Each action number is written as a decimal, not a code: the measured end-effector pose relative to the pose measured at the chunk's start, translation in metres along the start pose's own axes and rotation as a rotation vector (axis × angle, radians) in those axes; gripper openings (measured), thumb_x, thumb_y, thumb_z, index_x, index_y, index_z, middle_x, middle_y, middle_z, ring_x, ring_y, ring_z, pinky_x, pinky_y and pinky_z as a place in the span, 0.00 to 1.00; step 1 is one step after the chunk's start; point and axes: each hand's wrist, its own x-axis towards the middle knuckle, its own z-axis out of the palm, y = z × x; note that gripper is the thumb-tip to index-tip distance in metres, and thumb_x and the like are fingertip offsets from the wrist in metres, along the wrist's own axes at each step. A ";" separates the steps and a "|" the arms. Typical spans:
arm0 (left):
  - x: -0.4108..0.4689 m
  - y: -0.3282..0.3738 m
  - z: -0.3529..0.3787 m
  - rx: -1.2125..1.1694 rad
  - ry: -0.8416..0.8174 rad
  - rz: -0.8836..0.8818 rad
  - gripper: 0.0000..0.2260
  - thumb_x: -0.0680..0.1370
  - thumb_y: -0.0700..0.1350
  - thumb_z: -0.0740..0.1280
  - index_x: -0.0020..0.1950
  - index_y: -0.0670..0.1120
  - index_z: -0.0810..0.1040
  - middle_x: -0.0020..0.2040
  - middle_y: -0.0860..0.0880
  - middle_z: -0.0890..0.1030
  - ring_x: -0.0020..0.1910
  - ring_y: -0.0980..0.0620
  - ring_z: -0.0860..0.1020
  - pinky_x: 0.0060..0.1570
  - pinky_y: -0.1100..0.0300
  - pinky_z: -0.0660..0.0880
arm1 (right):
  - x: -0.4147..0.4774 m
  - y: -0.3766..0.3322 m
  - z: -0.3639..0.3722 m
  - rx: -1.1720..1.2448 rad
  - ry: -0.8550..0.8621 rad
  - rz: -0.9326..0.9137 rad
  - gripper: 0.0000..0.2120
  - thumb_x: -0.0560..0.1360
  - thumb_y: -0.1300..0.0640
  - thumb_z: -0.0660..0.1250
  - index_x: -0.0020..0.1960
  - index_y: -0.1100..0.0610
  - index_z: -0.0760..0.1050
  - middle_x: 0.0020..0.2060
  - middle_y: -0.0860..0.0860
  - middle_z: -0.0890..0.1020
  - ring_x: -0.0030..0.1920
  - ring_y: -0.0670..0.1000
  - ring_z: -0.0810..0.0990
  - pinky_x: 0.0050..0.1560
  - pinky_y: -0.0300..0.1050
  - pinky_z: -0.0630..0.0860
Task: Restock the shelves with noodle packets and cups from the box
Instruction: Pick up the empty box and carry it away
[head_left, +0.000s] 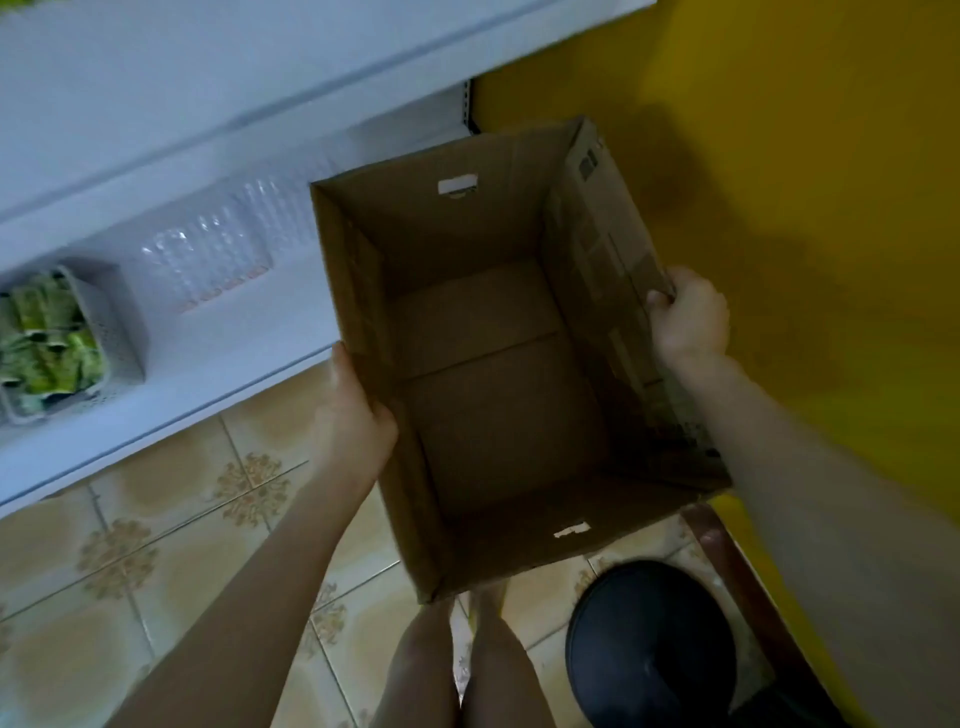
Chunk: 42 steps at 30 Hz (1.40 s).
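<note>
An open brown cardboard box (498, 395) hangs above the tiled floor, held from both sides, and nothing lies inside it. My left hand (353, 421) grips its left wall near the rim. My right hand (688, 317) grips the top edge of its right wall. To the left, white shelves (208, 156) run across the view. On the lowest shelf a white perforated basket (111, 332) holds green noodle packets (47, 343). A clear plastic tray (208, 265) lies beside the basket.
A yellow wall (805, 182) stands close on the right. A dark round stool or bin (649, 654) sits on the floor at lower right. My legs (467, 670) show below the box on patterned beige tiles (156, 545).
</note>
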 end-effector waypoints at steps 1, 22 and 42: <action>-0.006 0.001 -0.014 0.018 0.009 -0.006 0.31 0.76 0.36 0.58 0.75 0.49 0.47 0.41 0.42 0.77 0.32 0.44 0.76 0.30 0.54 0.75 | -0.008 -0.008 -0.009 -0.007 -0.001 -0.012 0.11 0.78 0.60 0.59 0.59 0.59 0.73 0.52 0.59 0.80 0.54 0.60 0.78 0.51 0.52 0.75; -0.190 -0.045 -0.142 0.153 0.252 -0.110 0.26 0.75 0.36 0.57 0.73 0.49 0.56 0.52 0.38 0.78 0.48 0.37 0.77 0.45 0.47 0.75 | -0.176 -0.076 -0.095 0.011 -0.017 -0.281 0.16 0.79 0.57 0.59 0.66 0.53 0.70 0.55 0.55 0.80 0.55 0.57 0.78 0.53 0.49 0.76; -0.415 -0.184 -0.312 -0.195 0.852 -0.265 0.22 0.79 0.43 0.60 0.72 0.50 0.64 0.59 0.41 0.79 0.40 0.46 0.79 0.35 0.52 0.79 | -0.402 -0.275 -0.145 0.203 -0.209 -0.803 0.13 0.77 0.59 0.62 0.61 0.58 0.76 0.57 0.57 0.80 0.59 0.57 0.77 0.54 0.46 0.73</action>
